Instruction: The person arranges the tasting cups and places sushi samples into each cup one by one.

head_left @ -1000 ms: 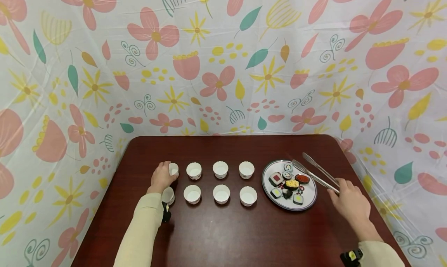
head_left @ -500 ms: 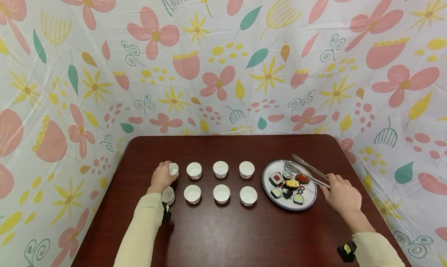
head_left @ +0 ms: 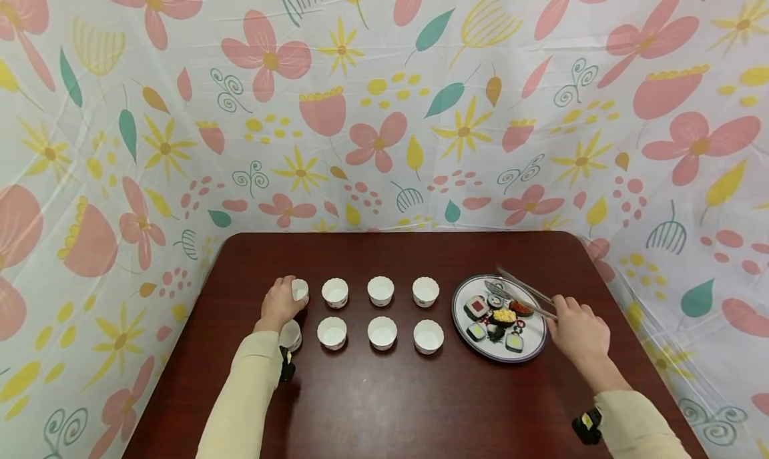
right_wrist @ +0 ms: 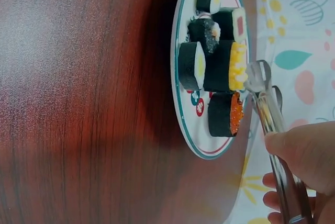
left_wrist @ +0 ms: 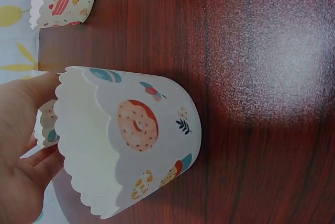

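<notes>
My left hand (head_left: 281,304) holds the back-left white paper cup (head_left: 300,292) with thumb and fingers about it. In the left wrist view, that cup (left_wrist: 48,122) is mostly hidden behind a nearer cup (left_wrist: 152,130) printed with a doughnut. Metal tongs (head_left: 519,299) are gripped in my right hand (head_left: 581,335), their arms apart over the back right of a round plate (head_left: 536,339). In the right wrist view, the tong tips (right_wrist: 257,77) hover near a yellow-topped sushi piece (right_wrist: 225,67) and an orange-topped one (right_wrist: 222,115). Nothing is seen between the tips.
Several more paper cups (head_left: 382,333) stand in two rows left of the plate. Other sushi pieces (head_left: 477,307) sit close together on it. The dark wooden table (head_left: 384,405) backs onto a flowered cloth (head_left: 384,99).
My right hand has moved left with the tongs, bringing their tips farther over the plate. The left hand has stayed on the back-left cup.
</notes>
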Available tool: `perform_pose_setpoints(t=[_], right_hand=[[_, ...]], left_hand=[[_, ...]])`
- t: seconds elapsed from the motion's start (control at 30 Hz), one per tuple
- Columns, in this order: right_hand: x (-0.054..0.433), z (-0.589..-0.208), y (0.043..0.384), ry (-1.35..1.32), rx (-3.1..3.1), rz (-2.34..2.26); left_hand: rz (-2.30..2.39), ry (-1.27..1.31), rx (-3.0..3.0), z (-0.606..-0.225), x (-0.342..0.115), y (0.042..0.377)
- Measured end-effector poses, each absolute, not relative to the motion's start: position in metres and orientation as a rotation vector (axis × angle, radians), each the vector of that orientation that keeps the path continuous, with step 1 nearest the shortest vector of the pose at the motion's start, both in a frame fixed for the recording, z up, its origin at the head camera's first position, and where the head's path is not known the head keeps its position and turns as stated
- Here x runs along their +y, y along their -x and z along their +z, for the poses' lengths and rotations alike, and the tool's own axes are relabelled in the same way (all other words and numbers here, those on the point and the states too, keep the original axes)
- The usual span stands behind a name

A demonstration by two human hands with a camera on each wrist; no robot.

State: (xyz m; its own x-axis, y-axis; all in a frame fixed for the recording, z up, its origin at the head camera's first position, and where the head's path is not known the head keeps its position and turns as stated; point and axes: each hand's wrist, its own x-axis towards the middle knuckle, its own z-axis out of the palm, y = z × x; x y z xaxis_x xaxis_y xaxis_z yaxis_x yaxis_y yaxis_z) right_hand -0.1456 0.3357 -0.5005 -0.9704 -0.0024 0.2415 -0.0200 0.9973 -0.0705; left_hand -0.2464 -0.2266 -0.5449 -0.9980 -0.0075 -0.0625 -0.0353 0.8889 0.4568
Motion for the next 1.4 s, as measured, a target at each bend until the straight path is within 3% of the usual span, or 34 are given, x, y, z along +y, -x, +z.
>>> perform_pose_setpoints(t=[1.4], right_hand=[[0.3348,-0.4993,0.1467,-0.022,-2.884,0.080]], left_hand=[[0.788,0.065,2.964,-0.5446,-0.2291,0.2471]])
